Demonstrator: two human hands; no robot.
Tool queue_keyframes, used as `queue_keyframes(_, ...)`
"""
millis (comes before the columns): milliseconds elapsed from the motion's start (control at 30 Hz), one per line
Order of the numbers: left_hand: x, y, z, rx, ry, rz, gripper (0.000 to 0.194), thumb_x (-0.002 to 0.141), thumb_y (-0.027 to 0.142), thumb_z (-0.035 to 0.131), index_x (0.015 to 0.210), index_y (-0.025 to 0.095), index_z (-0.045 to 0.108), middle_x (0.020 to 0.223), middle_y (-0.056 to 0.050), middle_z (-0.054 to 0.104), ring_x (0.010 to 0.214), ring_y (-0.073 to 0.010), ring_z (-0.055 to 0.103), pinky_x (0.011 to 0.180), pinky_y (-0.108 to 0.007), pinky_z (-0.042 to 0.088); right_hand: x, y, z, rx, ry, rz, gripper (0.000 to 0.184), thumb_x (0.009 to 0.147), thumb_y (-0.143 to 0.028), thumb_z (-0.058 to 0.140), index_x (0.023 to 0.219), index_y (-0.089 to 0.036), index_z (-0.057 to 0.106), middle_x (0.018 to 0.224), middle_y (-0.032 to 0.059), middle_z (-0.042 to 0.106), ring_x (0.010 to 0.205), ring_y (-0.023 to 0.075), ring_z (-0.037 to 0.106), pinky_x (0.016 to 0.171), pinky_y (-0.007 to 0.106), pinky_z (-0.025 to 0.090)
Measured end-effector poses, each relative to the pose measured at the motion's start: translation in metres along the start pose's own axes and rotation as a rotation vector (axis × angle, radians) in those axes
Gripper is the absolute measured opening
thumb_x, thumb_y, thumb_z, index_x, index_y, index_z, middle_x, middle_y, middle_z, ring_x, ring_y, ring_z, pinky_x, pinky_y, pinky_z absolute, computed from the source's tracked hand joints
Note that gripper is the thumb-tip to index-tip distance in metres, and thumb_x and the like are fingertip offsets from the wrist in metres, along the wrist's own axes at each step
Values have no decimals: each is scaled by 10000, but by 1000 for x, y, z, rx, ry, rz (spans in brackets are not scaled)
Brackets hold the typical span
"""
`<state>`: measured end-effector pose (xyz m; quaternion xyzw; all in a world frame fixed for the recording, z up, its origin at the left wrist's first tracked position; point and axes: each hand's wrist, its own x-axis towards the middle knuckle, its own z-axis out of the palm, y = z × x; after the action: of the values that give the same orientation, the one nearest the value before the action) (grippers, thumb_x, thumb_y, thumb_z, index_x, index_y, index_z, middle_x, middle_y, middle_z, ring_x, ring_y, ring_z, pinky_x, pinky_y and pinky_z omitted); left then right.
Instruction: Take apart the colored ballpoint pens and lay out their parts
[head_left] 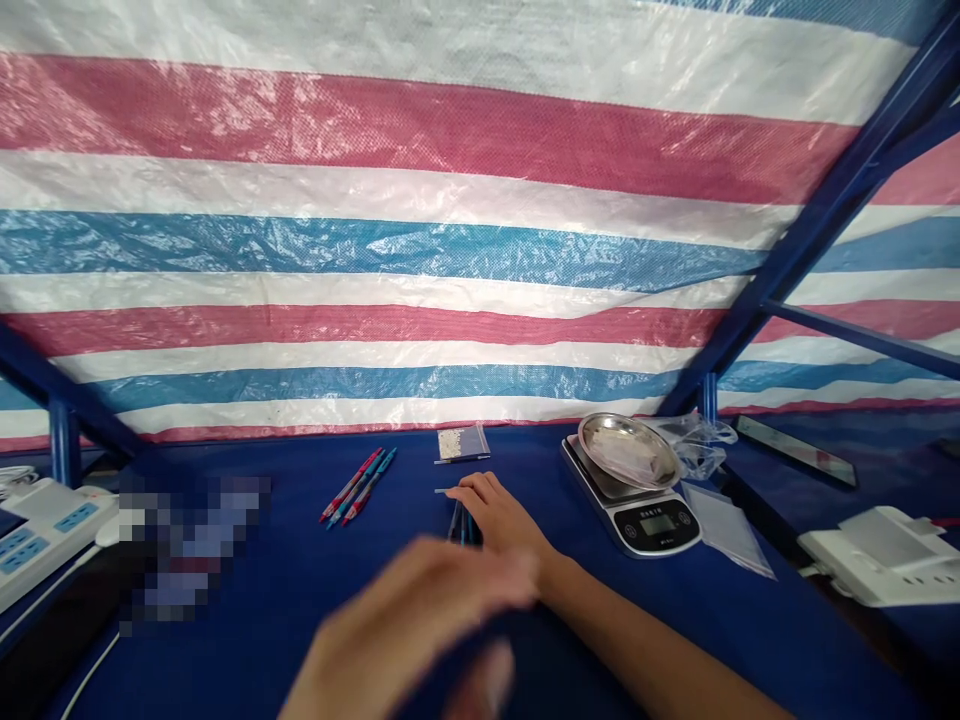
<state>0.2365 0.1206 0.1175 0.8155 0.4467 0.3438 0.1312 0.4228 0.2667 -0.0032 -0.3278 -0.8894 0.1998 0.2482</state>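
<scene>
Low in the middle of the head view my left hand (420,625) is close to the camera and blurred. Its fingers stretch to the right with the thumb apart below them, and nothing shows between them. Beyond it my right hand (499,515) rests on the blue tabletop, its fingers curled over several dark pens (463,525). My left hand partly covers these pens. A small pale strip pokes out by the right fingertips. Just past that hand lies a small clear bag (461,444) with whitish bits in it. Several red and teal pens (358,487) lie together to the left.
A kitchen scale (637,500) with a metal dish (628,450) stands at right, beside clear plastic bags (727,530). Farther right are a phone (795,450) and a white power strip (885,560). Another power strip (60,530) is at left. Blue frame bars and striped sheeting rise behind.
</scene>
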Motion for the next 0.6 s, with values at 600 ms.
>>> queue_keyframes(600, 12, -246, -5, 338, -29, -696, 445, 951, 452, 545, 1277, 206, 722, 1127, -86, 810, 1065, -296, 753, 929, -375, 554, -2, 13, -15, 21, 134, 107, 337, 1104, -424, 522, 1349, -216, 623, 1276, 123, 631, 1215, 296, 585, 1070, 518, 531)
